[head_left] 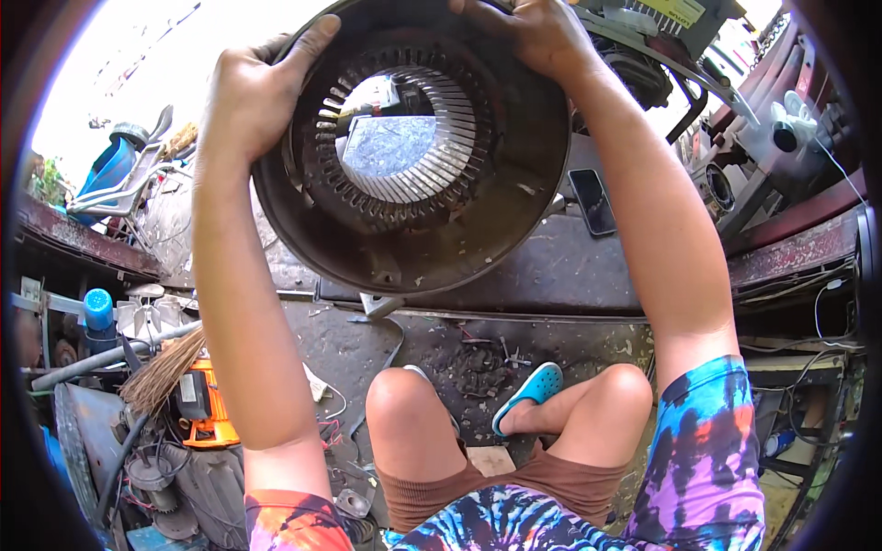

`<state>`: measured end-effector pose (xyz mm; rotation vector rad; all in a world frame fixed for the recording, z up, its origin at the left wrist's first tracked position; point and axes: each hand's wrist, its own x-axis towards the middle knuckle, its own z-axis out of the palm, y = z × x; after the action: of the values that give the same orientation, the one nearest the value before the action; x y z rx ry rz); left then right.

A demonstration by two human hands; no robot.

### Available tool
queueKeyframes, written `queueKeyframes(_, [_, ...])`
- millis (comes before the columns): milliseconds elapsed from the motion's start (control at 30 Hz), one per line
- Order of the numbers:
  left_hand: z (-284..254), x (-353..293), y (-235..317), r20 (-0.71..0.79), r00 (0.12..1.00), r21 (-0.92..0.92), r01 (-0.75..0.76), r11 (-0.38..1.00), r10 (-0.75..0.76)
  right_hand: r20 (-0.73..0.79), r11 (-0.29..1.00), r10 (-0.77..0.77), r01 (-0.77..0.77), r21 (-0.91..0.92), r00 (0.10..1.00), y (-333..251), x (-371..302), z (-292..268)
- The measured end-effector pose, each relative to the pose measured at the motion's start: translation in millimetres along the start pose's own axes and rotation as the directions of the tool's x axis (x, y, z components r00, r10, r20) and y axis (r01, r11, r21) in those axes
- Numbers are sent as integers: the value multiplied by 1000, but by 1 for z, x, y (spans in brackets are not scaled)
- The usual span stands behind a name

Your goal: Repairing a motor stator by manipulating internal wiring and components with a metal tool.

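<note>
Gripping round slotted metal housing raised at chest height above knees. Left of housing: broom, orange device. Left hand clenched on housing's left rim; right hand grasping top-right rim. Phone right of housing. Risk: greasy rim slipping, heavy housing dropping onto knees.

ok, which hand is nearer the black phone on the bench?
Right. The right hand grips the top right rim of the round metal housing, above the black phone. The left hand grips the housing's upper left rim, across the housing from the phone.
</note>
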<state>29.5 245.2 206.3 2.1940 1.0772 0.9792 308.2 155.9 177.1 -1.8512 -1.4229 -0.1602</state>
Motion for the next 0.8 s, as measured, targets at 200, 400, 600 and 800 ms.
queueKeyframes(200, [0, 9, -14, -44, 999, -11, 28, 1000, -29, 65, 999, 29, -30, 19, 997, -29, -6, -22])
queueKeyframes(400, [-11, 25, -31, -33, 997, 95, 69, 993, -66, 138, 990, 127, -135, 50, 982, -40, -4, -24])
queueKeyframes(600, [1, 29, -19, -46, 991, -12, -127, 992, 127, 100, 972, 118, -135, 191, 988, -38, -10, -24])
queueKeyframes(800, [2, 24, -1, -8, 1000, 56, 14, 998, -13, 77, 942, 20, -45, 333, 997, -29, -18, -25])
